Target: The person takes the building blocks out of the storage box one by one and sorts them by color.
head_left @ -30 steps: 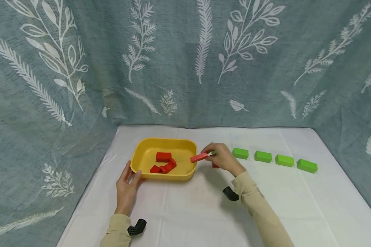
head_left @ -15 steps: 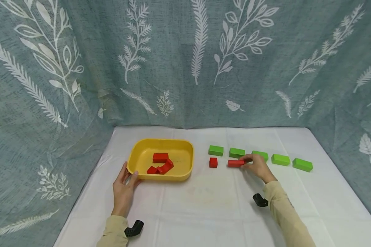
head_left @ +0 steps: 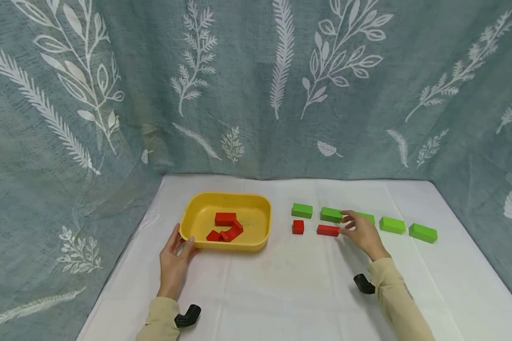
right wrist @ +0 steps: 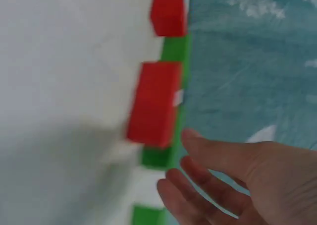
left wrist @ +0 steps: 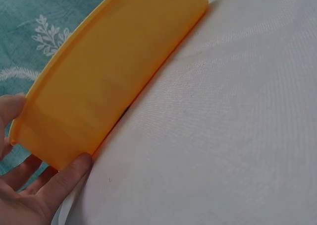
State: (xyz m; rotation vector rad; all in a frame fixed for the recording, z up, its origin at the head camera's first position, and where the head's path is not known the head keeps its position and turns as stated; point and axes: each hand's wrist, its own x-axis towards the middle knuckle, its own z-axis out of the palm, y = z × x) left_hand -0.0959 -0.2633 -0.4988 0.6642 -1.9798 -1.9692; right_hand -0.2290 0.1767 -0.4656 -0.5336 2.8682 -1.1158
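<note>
My left hand holds the front left corner of a yellow plastic tray, thumb on the front wall and fingers round the left end. In the left wrist view the thumb presses low on the tray's wall. Several red blocks lie in the tray, among them a rectangular one. My right hand, fingers spread and holding nothing, is just right of a long red block lying on the table. The right wrist view has a small gap between thumb and red block.
A small red block stands left of the long one. Behind runs a row of green blocks, from the leftmost to the rightmost; my right hand partly covers the middle one. A patterned curtain hangs behind the white-covered table.
My right hand carried the long red block rightward from beside the tray, set it before the green row and let go, drawing slightly away. The left hand stays on the tray.
</note>
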